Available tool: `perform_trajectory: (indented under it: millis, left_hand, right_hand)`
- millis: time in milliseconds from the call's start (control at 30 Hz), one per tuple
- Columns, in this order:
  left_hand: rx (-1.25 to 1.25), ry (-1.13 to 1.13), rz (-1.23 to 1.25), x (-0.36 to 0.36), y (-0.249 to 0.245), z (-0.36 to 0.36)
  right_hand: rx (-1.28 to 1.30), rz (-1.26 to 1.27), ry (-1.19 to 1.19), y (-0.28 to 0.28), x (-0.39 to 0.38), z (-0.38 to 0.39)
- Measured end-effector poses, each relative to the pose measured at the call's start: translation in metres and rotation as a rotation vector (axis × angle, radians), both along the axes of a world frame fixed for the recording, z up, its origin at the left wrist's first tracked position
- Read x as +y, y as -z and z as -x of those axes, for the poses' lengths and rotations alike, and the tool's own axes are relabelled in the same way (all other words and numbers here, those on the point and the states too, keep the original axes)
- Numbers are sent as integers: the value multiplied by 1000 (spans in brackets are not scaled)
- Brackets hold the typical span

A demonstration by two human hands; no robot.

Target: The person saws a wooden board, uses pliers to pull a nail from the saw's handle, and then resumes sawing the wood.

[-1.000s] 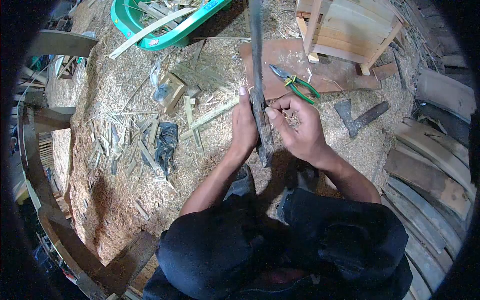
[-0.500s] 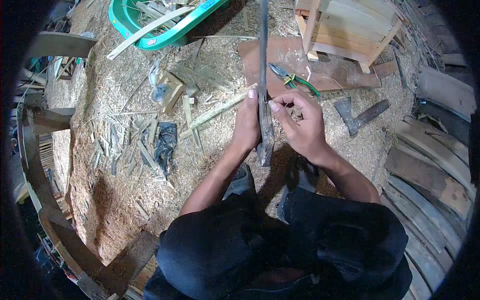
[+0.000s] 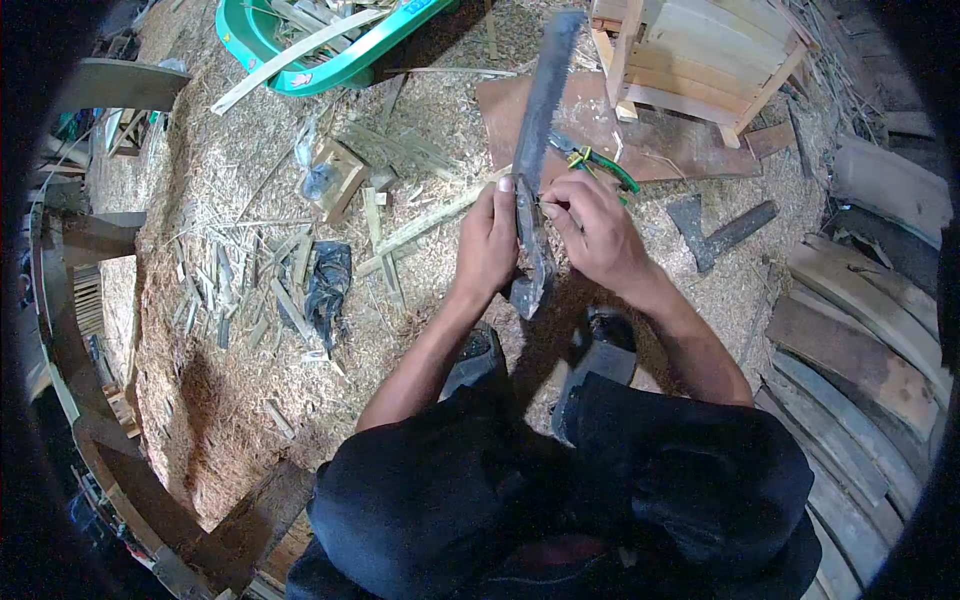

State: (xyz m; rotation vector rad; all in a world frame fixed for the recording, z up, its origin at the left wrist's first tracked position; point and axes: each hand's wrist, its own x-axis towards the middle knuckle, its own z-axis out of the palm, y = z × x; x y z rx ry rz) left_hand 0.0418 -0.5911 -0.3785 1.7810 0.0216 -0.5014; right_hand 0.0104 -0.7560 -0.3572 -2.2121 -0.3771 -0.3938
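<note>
A saw (image 3: 548, 95) with a dark toothed blade and a worn wooden handle is held up between both hands, its blade pointing away and tilted slightly right. My left hand (image 3: 488, 243) grips the handle near the blade's base, thumb along its edge. Beside that joint, my right hand (image 3: 592, 222) is closed, thumb and forefinger pinched at the handle's right side; whatever lies between the fingertips is too small to name. Pliers with green and yellow grips (image 3: 600, 165) lie just beyond my right hand, partly behind the saw blade.
A hatchet (image 3: 712, 235) lies at the right. Ahead are a brown board (image 3: 500, 112), a wooden box frame (image 3: 705, 50) and a green tub (image 3: 345, 72) of wood scraps. Sticks and a black plastic piece (image 3: 328, 285) lie left; curved planks (image 3: 850, 350) line the right.
The saw has turned so that the flat of its blade shows, and its tip leans further right. Both hands have shifted slightly with it. The lower handle end has moved up a little.
</note>
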Motion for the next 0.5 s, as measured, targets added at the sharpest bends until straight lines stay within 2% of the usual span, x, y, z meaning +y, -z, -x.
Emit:
perform_trajectory:
  millis: [100,133,167,233,400,500]
  left_hand:
    - [-89,12,-7,6,13,-6]
    - [-55,46,-77,10,13,-9]
    - [-7,26,-19,12,14,-10]
    - [89,-17,98,13,5,-9]
    - [292,9,204,10,-11,-1]
    - [262,25,195,15,-3,-2]
  right_hand:
    - [-62,210,-80,-11,-8,-8]
    - [-68,253,-83,-10,-9,-10]
    - [-74,297,-87,-9,-10,-11]
    - [-41,274,-67,-4,-11,-14]
    - [-68,122,-100,13,-14,-17]
    - [15,11,-73,18,-14,-14]
